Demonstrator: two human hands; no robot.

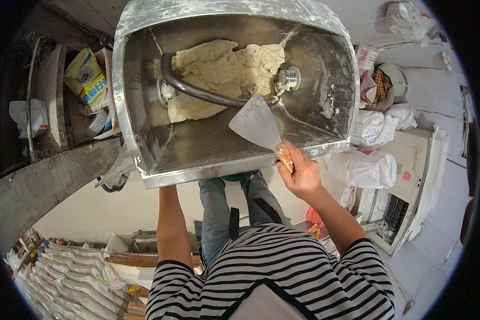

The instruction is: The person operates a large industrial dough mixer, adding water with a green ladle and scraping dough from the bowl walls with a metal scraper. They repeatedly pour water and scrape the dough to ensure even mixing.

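A wide-bladed metal scraper (260, 122) is gripped by its worn wooden handle in my right hand (304, 172). Its blade reaches over the front rim of a dough mixer's metal trough (200, 176). Inside the trough lies a large mass of pale dough (212, 66), partly folded and ragged at its right side. A curved dark mixing bar (208, 94) crosses over the dough between two hubs, and the scraper's blade overlaps the bar's right end in the view. My left hand is hidden behind the trough's front wall; only the forearm shows below it.
Left of the mixer, shelving holds a yellow printed bag (87, 78). White plastic bags (368, 168) sit on and near a pale electrical cabinet (402, 164) at right. Several stacked sacks (72, 280) fill the lower left. Flour and dough residue marks the trough's right wall.
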